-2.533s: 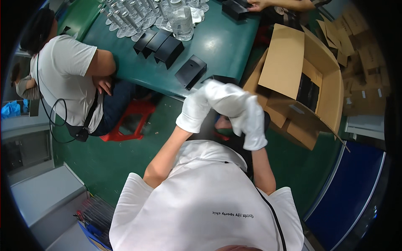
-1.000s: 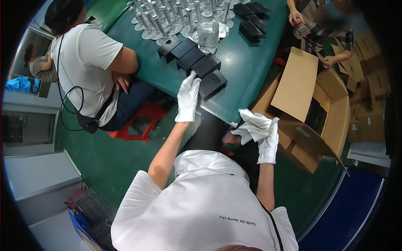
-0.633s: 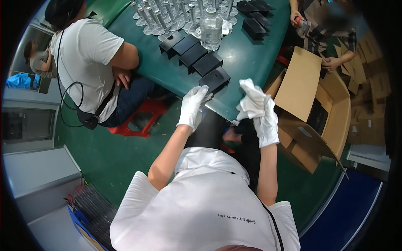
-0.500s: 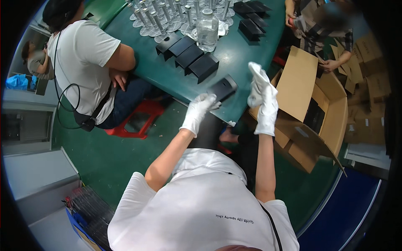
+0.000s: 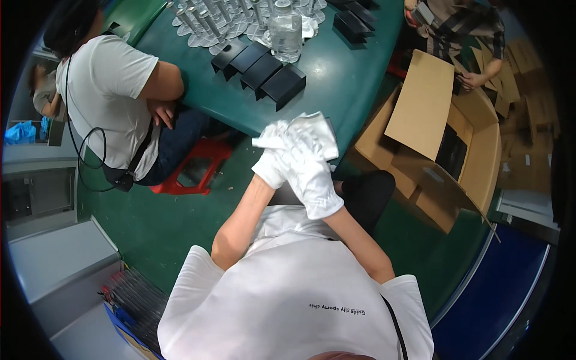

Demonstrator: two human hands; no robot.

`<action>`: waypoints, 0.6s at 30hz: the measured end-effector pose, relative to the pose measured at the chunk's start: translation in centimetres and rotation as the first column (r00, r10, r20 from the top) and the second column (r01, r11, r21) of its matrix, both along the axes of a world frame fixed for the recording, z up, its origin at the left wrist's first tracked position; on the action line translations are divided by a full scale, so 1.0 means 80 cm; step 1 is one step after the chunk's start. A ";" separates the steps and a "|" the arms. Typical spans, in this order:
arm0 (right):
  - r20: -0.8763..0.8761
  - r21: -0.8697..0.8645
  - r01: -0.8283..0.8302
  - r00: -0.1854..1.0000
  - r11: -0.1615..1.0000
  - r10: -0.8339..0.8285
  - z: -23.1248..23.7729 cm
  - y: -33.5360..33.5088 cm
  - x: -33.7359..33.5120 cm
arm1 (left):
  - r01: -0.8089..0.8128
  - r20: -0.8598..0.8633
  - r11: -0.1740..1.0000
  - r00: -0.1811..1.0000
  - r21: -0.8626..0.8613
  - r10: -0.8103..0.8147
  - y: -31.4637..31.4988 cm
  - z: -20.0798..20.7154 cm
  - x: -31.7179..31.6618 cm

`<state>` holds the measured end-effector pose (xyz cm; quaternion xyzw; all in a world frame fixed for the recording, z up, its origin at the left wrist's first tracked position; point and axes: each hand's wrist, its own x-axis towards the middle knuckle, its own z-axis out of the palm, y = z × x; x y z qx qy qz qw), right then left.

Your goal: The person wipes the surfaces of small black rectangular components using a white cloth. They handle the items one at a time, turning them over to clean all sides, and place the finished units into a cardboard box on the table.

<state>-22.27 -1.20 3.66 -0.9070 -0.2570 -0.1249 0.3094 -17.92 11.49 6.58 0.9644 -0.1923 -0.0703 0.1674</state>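
Observation:
My two white-gloved hands meet just in front of the green table's (image 5: 210,99) near edge. My left hand (image 5: 270,159) is closed on a black U-shaped bracket, almost wholly covered here by a white cloth and the gloves. Across it lies my right hand (image 5: 309,177), closed on the white cloth (image 5: 318,135) and pressing it against the bracket. Beyond them on the table stands a row of black brackets (image 5: 283,84), with a clear jar (image 5: 285,37) behind.
Several metal posts on clear round bases (image 5: 210,27) stand at the far left of the table. More black brackets (image 5: 353,27) lie far right. An open cardboard box (image 5: 420,108) is at the right. One person sits left by a red stool (image 5: 201,168); another works far right.
My right hand has swung left with the cloth and now covers the bracket in my left hand. The left hand has drawn slightly to the left.

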 end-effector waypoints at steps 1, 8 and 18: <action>0.076 -0.065 -0.031 0.996 0.997 0.036 -0.004 0.003 -0.009 | -0.054 -0.102 0.996 0.993 0.070 0.061 0.005 -0.007 0.001; -0.771 0.511 0.532 0.631 0.675 0.087 -0.044 -0.133 -0.068 | -0.703 -0.655 -0.082 0.693 -0.706 -0.302 -0.001 -0.029 -0.002; -0.580 0.764 0.555 0.814 0.329 -0.025 0.033 -0.114 -0.004 | 0.318 0.359 0.809 0.922 -0.494 -0.144 -0.054 -0.023 -0.047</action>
